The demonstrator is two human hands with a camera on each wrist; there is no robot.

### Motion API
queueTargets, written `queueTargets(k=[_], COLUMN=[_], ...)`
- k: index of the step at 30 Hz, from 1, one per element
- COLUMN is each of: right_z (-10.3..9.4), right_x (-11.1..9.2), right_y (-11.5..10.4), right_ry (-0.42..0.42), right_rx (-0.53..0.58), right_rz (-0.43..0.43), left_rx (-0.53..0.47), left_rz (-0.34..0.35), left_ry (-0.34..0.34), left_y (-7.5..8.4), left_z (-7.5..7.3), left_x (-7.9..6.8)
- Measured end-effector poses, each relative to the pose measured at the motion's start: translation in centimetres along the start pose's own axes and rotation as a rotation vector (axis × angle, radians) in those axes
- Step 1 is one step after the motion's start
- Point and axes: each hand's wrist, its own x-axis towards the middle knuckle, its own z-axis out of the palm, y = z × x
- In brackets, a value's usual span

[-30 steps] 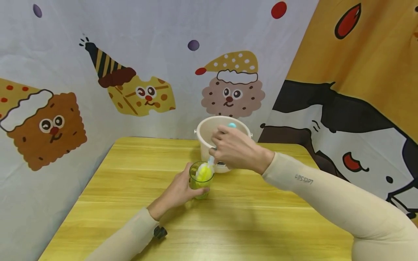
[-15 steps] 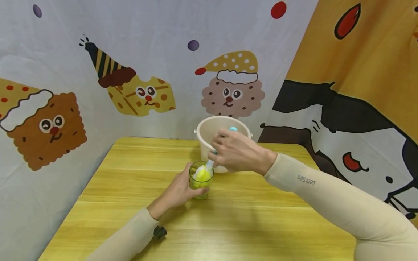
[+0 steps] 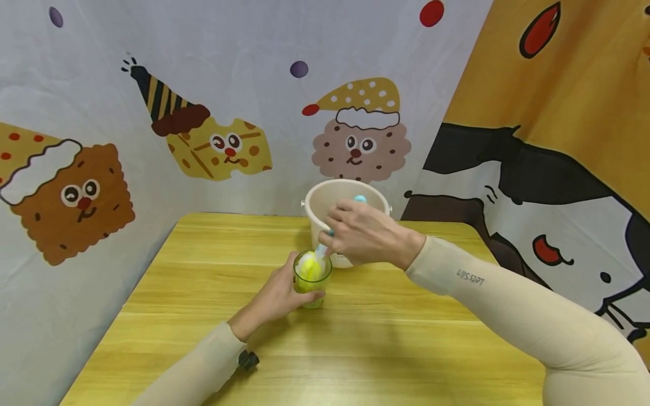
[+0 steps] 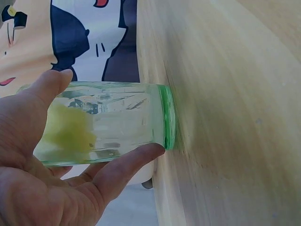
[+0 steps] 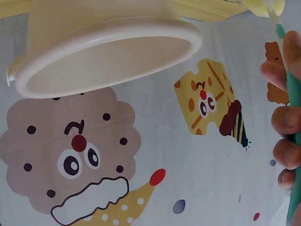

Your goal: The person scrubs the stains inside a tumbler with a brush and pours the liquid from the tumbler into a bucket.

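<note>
My left hand (image 3: pixel 276 296) grips a clear green-tinted drinking glass (image 4: pixel 122 125) from its left side, with fingers and thumb around the wall. The glass stands upright, its thick base right at the tabletop in the left wrist view. Inside its upper part sits the yellow and white sponge head (image 3: pixel 311 269) of a cup brush. My right hand (image 3: pixel 363 234) holds the brush's teal handle (image 5: pixel 293 92) with curled fingers, tilted down and left into the glass. The blue handle end (image 3: pixel 360 198) shows above the hand.
Right behind the hands stands a cream bucket (image 3: pixel 316 211), partly covered by my right hand in the head view. The wooden table (image 3: pixel 213 270) ends at a cloth backdrop (image 3: pixel 223 56) with cartoon prints. A small black object (image 3: pixel 248 360) is by my left cuff.
The right hand has moved slightly left and downward, and the sponge head has shifted left and lower in the glass. The left hand keeps the glass in about the same place.
</note>
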Motion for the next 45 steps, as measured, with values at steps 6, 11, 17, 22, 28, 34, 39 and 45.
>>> queueTargets(k=[6,11,17,22,28,34,39,45], right_z=[0.4,0.3,-0.3,-0.7,-0.8,-1.0,-1.1,-1.2], right_x=[-0.3,-0.5,-0.2,-0.2,-0.2,0.1,0.2,0.6], right_y=[0.3,0.5,1.0,1.3,1.5,1.7,1.9,1.9], right_ry=[-0.032,-0.051,-0.086,-0.119,-0.117,-0.125,-0.132,-0.104], right_rx=[0.023,0.027,0.014,0.032,0.032,0.049,0.056,0.044], right_rz=[0.059,0.084,0.074,0.052,0.020,-0.018,-0.066,-0.112], left_rx=[0.006,-0.006,-0.009,-0.005,0.003,0.019,0.018,0.012], left_rz=[-0.028,-0.046,-0.052,-0.050,-0.048,-0.048,-0.048,-0.031], left_ry=[0.003,0.001,0.009,0.008,0.014,0.020,0.015,0.006], left_y=[0.2,0.5,0.7,0.8,0.6,0.5,0.2,0.1], left_z=[0.1,0.1,0.0,0.0,0.1,0.1,0.1,0.1], left_x=[0.0,0.0,0.0,0.0,0.0,0.0,0.1,0.1])
